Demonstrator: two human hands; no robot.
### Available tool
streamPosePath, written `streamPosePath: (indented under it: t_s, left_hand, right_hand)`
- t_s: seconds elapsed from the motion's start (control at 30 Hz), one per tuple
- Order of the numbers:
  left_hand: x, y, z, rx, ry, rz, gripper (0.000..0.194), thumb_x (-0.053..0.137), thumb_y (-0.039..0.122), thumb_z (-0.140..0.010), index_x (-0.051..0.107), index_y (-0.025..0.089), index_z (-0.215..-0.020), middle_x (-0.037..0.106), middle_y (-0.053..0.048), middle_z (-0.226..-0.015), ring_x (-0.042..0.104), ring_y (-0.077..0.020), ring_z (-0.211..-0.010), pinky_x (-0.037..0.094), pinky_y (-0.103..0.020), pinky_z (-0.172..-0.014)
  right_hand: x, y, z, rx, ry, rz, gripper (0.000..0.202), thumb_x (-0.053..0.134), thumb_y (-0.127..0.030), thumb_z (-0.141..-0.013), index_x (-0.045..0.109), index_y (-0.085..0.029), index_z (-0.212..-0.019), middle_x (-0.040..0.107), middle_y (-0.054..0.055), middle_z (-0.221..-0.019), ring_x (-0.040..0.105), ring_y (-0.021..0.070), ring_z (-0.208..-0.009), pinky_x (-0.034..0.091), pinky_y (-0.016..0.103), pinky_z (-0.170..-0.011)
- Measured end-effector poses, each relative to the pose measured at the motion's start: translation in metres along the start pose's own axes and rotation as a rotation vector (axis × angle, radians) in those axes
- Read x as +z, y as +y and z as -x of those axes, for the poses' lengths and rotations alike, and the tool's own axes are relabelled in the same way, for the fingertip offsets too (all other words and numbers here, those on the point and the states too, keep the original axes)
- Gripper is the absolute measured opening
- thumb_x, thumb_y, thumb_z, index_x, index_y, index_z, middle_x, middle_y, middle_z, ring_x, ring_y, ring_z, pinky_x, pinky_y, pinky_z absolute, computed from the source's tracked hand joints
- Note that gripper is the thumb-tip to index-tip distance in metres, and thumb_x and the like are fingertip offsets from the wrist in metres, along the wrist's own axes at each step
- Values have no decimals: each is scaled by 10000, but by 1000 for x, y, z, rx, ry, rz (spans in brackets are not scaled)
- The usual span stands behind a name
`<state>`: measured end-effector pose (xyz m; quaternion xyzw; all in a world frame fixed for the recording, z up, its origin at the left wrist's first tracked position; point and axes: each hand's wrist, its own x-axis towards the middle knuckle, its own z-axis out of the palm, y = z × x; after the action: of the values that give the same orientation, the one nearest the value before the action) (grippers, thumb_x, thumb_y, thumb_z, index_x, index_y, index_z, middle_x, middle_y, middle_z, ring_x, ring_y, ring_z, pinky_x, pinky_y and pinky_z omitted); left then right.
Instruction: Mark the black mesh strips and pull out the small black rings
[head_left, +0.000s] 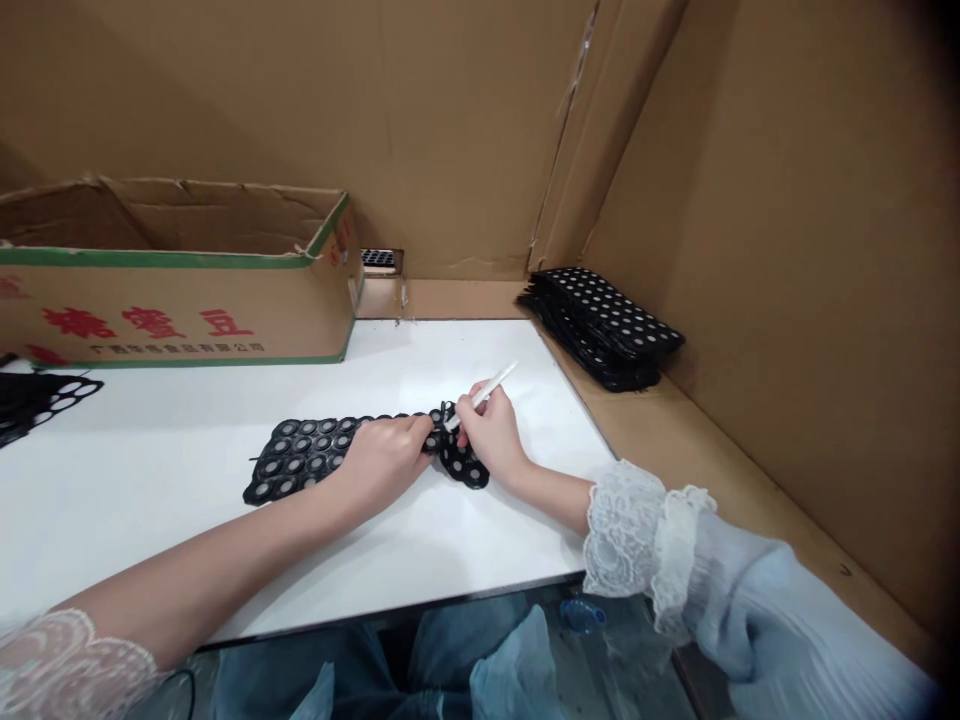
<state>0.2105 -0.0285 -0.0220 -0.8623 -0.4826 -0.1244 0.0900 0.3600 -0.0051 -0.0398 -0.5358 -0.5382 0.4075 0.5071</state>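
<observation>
Two hands: left [386, 455] palm-down on black sheet [296, 448], right [491, 430] pinching white stick [498, 381].

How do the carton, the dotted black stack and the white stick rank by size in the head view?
Largest to smallest:
Carton
Dotted black stack
White stick, in the right hand

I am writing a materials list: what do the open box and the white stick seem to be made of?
The open box: matte brown cardboard, judging by its creased, ragged top edge and printed side. The white stick, in the right hand: possibly smooth plastic, from its even white colour; coated wood is possible.
</observation>
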Motion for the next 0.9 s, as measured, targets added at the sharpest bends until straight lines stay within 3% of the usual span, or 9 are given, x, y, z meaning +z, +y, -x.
streamPosePath:
  t_s: [0.27, 0.7, 0.8, 0.9]
  left_hand:
    - [3, 3, -2, -60, 14, -53, 141, 465, 263, -761, 553, 158, -730, 645, -48, -667, 603, -193, -605, 357, -254, -502]
    - [3, 2, -7, -121, 47, -42, 168, 457, 300, -751, 531, 152, -728, 636, -49, -685, 602, -204, -608, 342, -264, -485]
    - [0, -4, -5, -41, 13, -17, 129, 444, 252, -745, 531, 158, -762, 637, -45, -707, 602, -193, -640, 374, -257, -517]
    - [-5, -12, -4, 150, -66, -2, 139, 407, 183, -744, 527, 158, -810, 626, -42, -709, 591, -171, -642, 398, -245, -538]
  right_hand:
    - [1, -8, 3, -193, -6, 188, 75, 429, -264, -728, 377, -219, -760, 439, -57, -582, 472, 112, -513, 371, 234, -529]
    - [2, -5, 1, -248, -66, 236, 79, 425, -224, -700, 377, -219, -762, 410, -64, -563, 428, 108, -490, 338, 229, -518]
    - [1, -5, 2, -238, -55, 214, 70, 431, -243, -707, 389, -215, -754, 414, -61, -560, 434, 106, -490, 349, 229, -516]
    - [0, -5, 3, -224, -33, 166, 81, 437, -270, -715, 398, -209, -752, 433, -54, -572, 459, 106, -506, 371, 230, -517]
